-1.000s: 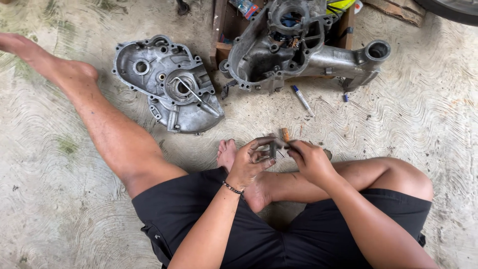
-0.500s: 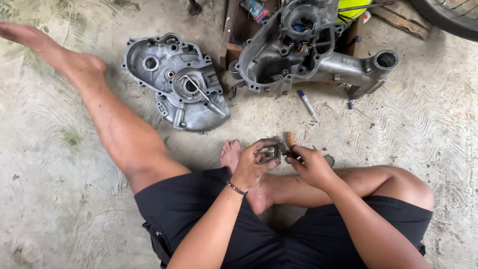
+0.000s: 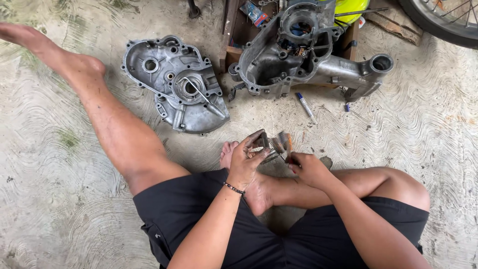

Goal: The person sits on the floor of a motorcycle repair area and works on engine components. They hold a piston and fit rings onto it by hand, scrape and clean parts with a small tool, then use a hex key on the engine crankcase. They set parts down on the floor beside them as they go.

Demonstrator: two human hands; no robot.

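I sit on a concrete floor with one leg stretched out left and the other folded. My left hand (image 3: 247,160) grips a small grey metal part (image 3: 264,144) above my foot. My right hand (image 3: 307,168) holds a small brush (image 3: 285,143) with its tan bristles against that part. A beaded bracelet sits on my left wrist.
A grey engine cover (image 3: 177,84) lies on the floor ahead left, with a thin rod on it. A larger engine crankcase (image 3: 303,55) rests on a wooden box ahead. A pen-like marker (image 3: 306,107) lies between them and me. A wheel (image 3: 438,20) shows at top right.
The view has shifted slightly, so the engine parts sit further right in the picture. Both hands stay together over the small part, with the brush moving a little.
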